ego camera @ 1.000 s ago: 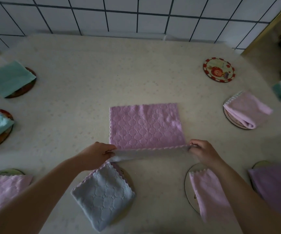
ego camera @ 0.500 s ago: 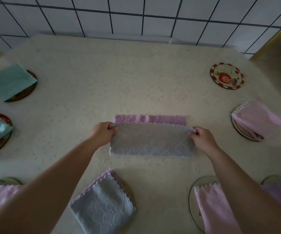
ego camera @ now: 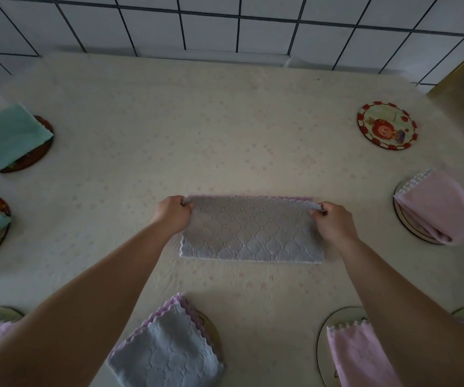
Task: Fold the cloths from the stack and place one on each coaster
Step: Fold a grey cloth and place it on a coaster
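- Both hands are on the lilac cloth (ego camera: 251, 230) in the middle of the desk (ego camera: 225, 129), and it lies folded in half, grey patterned side up, with a thin lilac strip showing along its far edge.
- Left hand (ego camera: 171, 215) is pinching the far left corner of the top layer, fingers curled over the edge.
- Right hand (ego camera: 332, 223) is pinching the far right corner the same way.
- The cloth's near fold lies flat on the desk, between the two forearms.
- Near the right far corner sits a bare strawberry coaster (ego camera: 387, 125), nothing on it.
- Along the right edge, a folded pink cloth (ego camera: 438, 203) rests on its coaster.
- At the near edge, a folded grey-lilac cloth (ego camera: 166, 350) and another pink cloth (ego camera: 356, 356) each cover a coaster.
- Along the left edge, two folded green cloths (ego camera: 9, 136) sit on dark coasters.
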